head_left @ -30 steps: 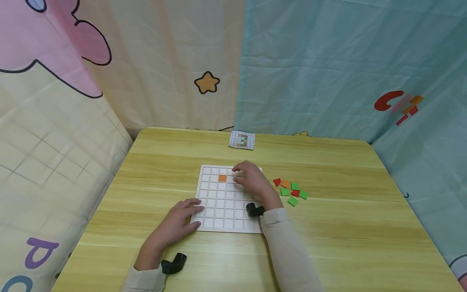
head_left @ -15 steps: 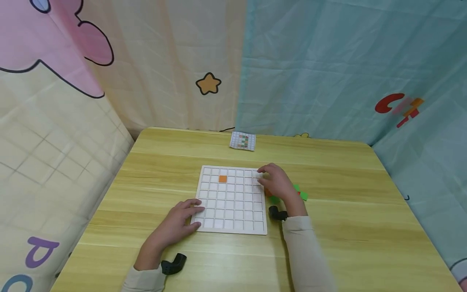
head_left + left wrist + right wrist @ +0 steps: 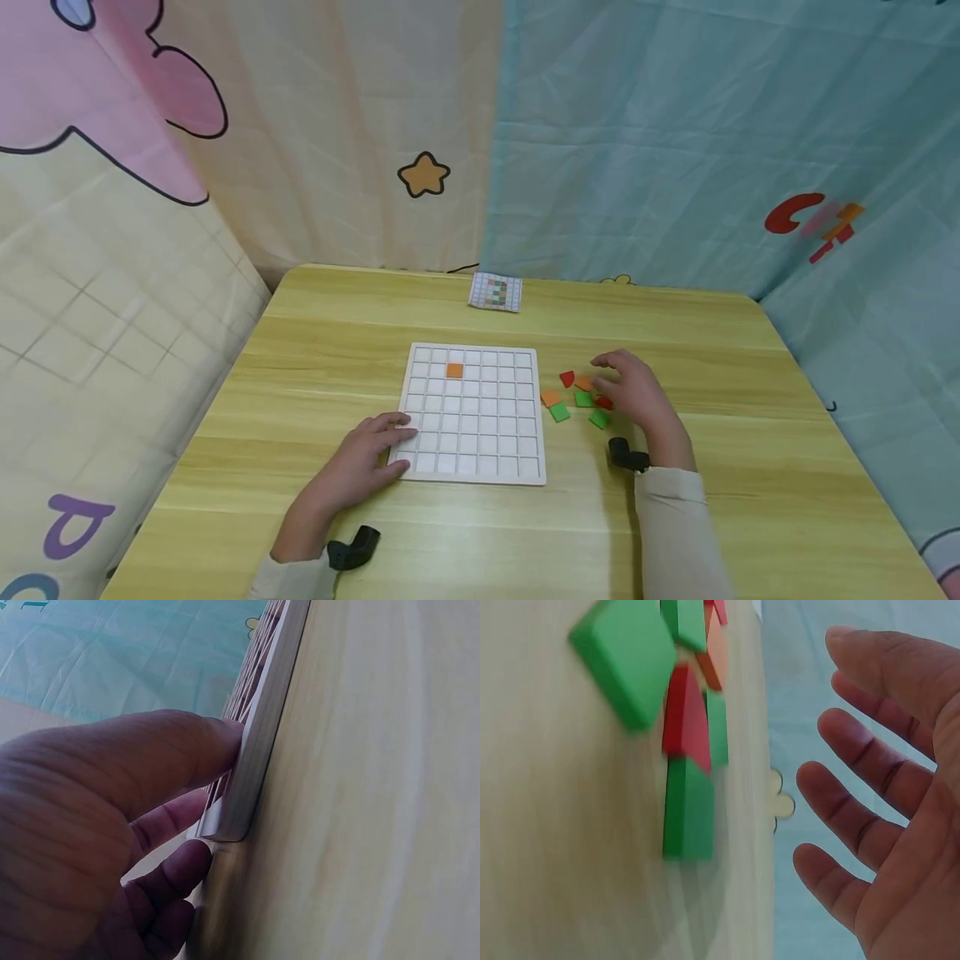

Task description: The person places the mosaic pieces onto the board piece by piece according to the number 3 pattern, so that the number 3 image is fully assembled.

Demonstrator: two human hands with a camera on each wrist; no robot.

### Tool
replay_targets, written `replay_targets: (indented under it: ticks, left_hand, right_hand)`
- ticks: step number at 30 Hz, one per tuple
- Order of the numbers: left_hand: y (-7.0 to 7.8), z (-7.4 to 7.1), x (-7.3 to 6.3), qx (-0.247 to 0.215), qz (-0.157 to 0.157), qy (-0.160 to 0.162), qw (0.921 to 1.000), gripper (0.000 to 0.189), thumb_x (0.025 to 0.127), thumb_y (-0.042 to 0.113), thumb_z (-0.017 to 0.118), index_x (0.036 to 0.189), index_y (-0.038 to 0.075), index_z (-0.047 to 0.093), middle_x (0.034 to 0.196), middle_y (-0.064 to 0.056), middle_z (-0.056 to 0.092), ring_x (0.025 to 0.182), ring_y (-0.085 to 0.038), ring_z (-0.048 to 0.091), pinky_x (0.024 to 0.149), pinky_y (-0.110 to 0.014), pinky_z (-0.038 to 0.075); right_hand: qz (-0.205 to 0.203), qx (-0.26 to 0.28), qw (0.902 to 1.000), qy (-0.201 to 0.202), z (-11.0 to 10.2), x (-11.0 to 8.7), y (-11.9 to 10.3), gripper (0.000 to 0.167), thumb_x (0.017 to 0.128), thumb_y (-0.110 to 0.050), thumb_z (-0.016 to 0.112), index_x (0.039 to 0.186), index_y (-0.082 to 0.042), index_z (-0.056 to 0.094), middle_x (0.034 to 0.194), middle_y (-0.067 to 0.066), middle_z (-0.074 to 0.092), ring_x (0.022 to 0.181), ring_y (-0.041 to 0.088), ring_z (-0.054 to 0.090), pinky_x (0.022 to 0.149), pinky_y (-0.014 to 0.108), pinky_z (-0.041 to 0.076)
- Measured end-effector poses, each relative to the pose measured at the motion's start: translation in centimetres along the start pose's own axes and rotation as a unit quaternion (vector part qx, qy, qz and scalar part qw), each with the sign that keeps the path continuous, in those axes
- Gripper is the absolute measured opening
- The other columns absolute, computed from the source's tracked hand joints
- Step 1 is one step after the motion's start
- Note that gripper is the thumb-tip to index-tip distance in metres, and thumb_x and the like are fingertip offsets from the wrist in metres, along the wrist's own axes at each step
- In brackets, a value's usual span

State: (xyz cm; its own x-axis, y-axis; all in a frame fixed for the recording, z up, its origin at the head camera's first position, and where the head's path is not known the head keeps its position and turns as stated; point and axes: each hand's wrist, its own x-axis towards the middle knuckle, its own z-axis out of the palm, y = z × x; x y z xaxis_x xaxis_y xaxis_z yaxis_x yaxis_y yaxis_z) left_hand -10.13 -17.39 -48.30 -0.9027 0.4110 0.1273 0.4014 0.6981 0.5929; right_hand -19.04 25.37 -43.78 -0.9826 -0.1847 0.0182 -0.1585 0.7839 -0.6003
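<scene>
A white gridded board [image 3: 468, 450] lies on the table with one orange square tile [image 3: 454, 371] in an upper cell. My left hand [image 3: 366, 460] rests at the board's left edge; in the left wrist view its thumb [image 3: 180, 746] touches the rim. To the right of the board are loose tiles: an orange tile [image 3: 551, 398] and a green tile [image 3: 559, 412] close to its edge, with a red wedge [image 3: 567, 379] behind. My right hand [image 3: 637, 393] hovers over the right end of this group, holding nothing, its fingers loosely spread above green tiles [image 3: 690, 814] and a red one [image 3: 684, 720].
A small printed card [image 3: 495, 292] with a coloured grid pattern lies at the table's back edge. Patterned curtains [image 3: 637, 150] hang behind and at both sides of the wooden table [image 3: 750, 500]. Each wrist wears a black camera [image 3: 355, 548].
My right hand has moved right, from over the board to the far side of the tiles. An orange and a green tile now lie beside the board's right edge. My left hand stays put.
</scene>
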Motion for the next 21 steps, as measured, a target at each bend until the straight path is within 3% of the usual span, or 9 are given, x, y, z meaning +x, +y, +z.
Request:
replay_targets:
  ticks: [9, 21]
  left_hand:
    - [0.0, 0.0, -0.1, -0.001, 0.000, 0.002, 1.0000, 0.040, 0.085, 0.013, 0.077, 0.123, 0.006, 0.069, 0.135, -0.007, 0.057, 0.127, -0.035, 0.049, 0.102, -0.057, 0.038]
    - [0.0, 0.1, -0.1, 0.001, 0.005, 0.008, 1.0000, 0.040, 0.084, 0.013, 0.078, 0.122, 0.005, 0.070, 0.135, -0.007, 0.057, 0.126, -0.035, 0.050, 0.102, -0.056, 0.038]
  right_hand:
    - [0.012, 0.002, 0.9999, -0.002, -1.1, -1.8, 1.5, 0.034, 0.096, -0.011, 0.063, 0.127, 0.005, 0.060, 0.127, 0.024, 0.056, 0.121, 0.045, 0.050, 0.100, 0.060, 0.038]
    - [0.037, 0.017, 0.9991, 0.010, -0.4, -3.6, 2.9, 0.032, 0.094, -0.009, 0.066, 0.123, 0.006, 0.062, 0.122, 0.026, 0.059, 0.116, 0.044, 0.054, 0.098, 0.059, 0.041]
